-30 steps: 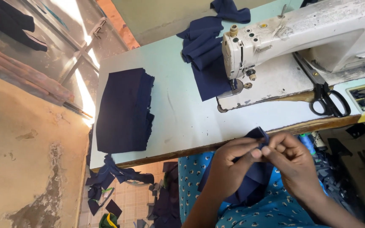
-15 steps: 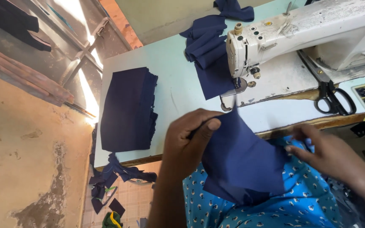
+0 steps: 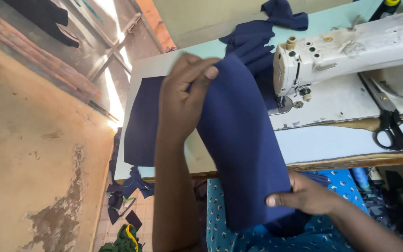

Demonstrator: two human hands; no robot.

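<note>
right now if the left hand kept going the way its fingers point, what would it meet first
Probably the sewing machine. The left hand grips the top edge of the navy fabric piece, fingers pointing up-right toward the machine's head; depth is unclear, so it might pass above the table.

tailoring workshop: sewing machine [image 3: 350, 56], scissors [image 3: 395, 123]

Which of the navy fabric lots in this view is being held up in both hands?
The long navy panel, pinched by the left hand and right hand. The flat stack and crumpled pile lie untouched on the table.

Worn plaster wall [image 3: 33, 154], pale-green table [image 3: 201, 51]
</note>
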